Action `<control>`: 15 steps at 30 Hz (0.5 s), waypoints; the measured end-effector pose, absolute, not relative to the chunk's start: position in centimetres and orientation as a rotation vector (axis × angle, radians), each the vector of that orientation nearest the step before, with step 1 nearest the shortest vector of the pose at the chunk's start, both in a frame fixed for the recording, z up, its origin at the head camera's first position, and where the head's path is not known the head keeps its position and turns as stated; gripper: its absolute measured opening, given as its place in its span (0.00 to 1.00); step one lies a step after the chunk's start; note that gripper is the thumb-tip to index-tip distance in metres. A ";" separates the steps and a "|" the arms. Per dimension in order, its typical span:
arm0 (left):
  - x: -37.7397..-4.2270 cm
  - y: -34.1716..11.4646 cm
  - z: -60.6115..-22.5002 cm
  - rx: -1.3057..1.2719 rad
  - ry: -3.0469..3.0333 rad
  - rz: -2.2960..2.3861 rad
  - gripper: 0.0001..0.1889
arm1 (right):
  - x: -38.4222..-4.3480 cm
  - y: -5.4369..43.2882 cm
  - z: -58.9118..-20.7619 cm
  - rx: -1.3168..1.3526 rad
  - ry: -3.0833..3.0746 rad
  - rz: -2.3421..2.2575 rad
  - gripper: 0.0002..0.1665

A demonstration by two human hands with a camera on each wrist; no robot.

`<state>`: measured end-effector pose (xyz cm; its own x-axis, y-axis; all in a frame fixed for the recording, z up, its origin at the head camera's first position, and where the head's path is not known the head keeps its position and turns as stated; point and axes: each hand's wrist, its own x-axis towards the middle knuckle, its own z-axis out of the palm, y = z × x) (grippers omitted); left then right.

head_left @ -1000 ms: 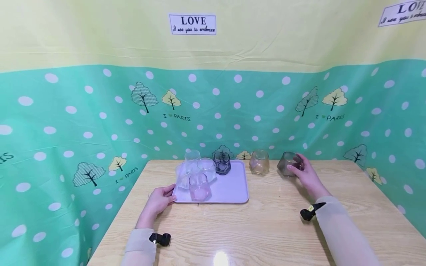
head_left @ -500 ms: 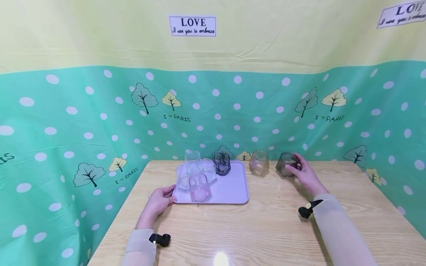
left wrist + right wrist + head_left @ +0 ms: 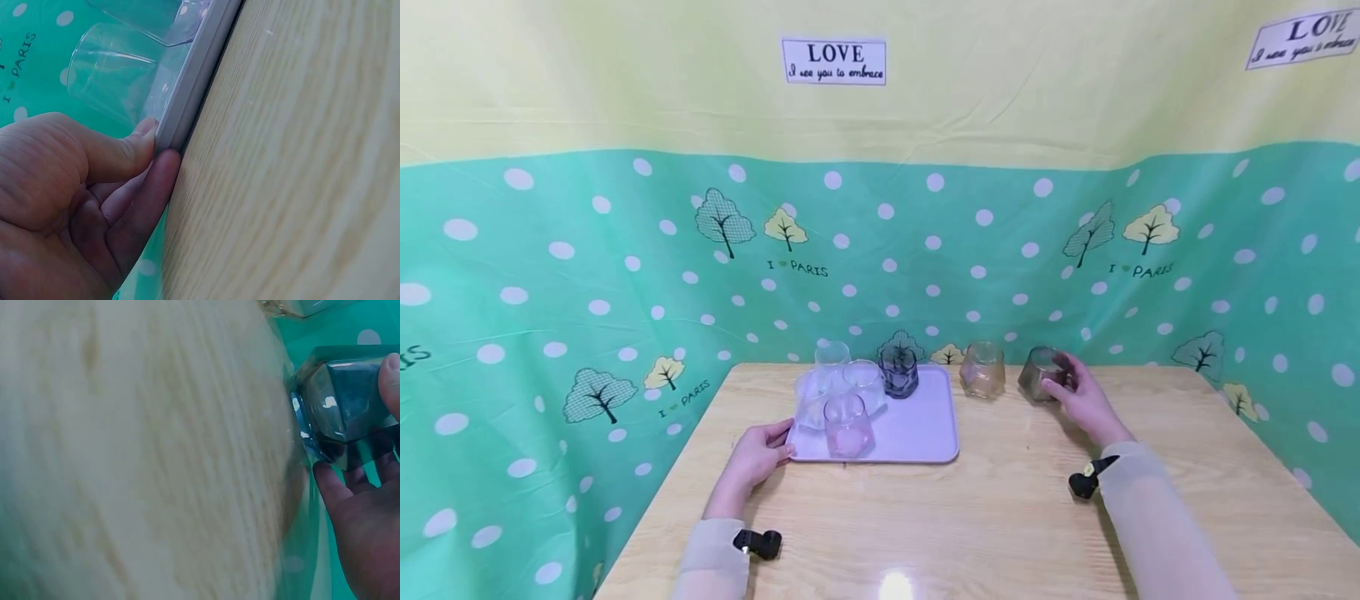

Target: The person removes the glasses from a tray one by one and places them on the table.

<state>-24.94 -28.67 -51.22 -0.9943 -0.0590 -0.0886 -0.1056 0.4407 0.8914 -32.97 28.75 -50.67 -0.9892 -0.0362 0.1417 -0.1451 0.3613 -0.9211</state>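
Tray: a lavender rectangular tray [image 3: 917, 429] with rounded corners and a raised rim lies flat on the wood-grain bench [image 3: 985, 517].
Left hand: the left hand [image 3: 760, 454] pinches the tray at its near left corner, thumb over the rim and a finger at its outer side in the left wrist view.
Right hand: well to the right of the tray, the right hand [image 3: 1088, 402] holds a smoky grey glass, thumb on one side and fingers on the other.
Held glass: the smoky grey glass [image 3: 1036, 383] is faceted and see-through, off to the right of the tray; whether its base touches the bench I cannot tell.
Amber glass: the amber glass [image 3: 982, 373] stands upright just beside the tray, past its far right corner, between the tray and the held glass.
Dark glass: the dark fluted glass [image 3: 898, 381] stands upright at the tray's far edge, around the middle.
Pink glass: the pink-tinted glass [image 3: 850, 437] stands upright near the tray's front edge, left of centre.
Clear glasses: clear glasses [image 3: 863, 383] crowd the tray's left part, their outlines overlapping.
Backdrop: a green and yellow printed curtain [image 3: 925, 208] hangs beyond the tray.
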 end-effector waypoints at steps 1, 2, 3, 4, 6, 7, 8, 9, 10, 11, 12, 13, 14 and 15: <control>-24.9 -28.7 -51.3 -0.151 2.628 1.626 0.29 | -32.9 28.7 -50.7 0.163 -2.511 1.710 0.50; -24.8 -28.7 -51.3 -0.161 2.621 1.630 0.29 | -32.8 28.7 -50.8 0.164 -2.512 1.705 0.50; -24.7 -28.8 -51.4 -0.165 2.619 1.629 0.29 | -32.8 28.6 -50.8 0.166 -2.511 1.708 0.50; -24.7 -28.8 -51.4 -0.168 2.618 1.628 0.29 | -32.7 28.6 -50.9 0.167 -2.513 1.701 0.50; -24.6 -28.8 -51.4 -0.161 2.622 1.626 0.29 | -32.7 28.6 -50.9 0.161 -2.515 1.697 0.51; -24.6 -28.8 -51.4 -0.163 2.622 1.627 0.29 | -32.6 28.6 -50.9 0.155 -2.523 1.692 0.51; -24.6 -28.8 -51.4 -0.165 2.624 1.627 0.29 | -32.6 28.6 -50.9 0.152 -2.531 1.689 0.51; -24.6 -28.8 -51.4 -0.162 2.627 1.624 0.29 | -32.5 28.6 -50.9 0.148 -2.541 1.686 0.51; -24.6 -28.8 -51.4 -0.159 2.629 1.621 0.29 | -32.5 28.7 -50.9 0.140 -2.552 1.679 0.51; -24.6 -28.8 -51.3 -0.156 2.631 1.618 0.29 | -32.5 28.7 -50.9 0.137 -2.555 1.682 0.52; -24.6 -28.8 -51.3 -0.156 2.629 1.620 0.29 | -32.6 28.7 -51.0 0.134 -2.557 1.684 0.52; -24.6 -28.8 -51.2 -0.155 2.629 1.621 0.29 | -32.6 28.7 -51.0 0.131 -2.562 1.684 0.52; -24.7 -28.8 -51.2 -0.153 2.628 1.623 0.29 | -32.6 28.7 -51.0 0.129 -2.564 1.687 0.53; -24.7 -28.8 -51.1 -0.151 2.627 1.623 0.29 | -32.7 28.7 -51.0 0.128 -2.565 1.689 0.53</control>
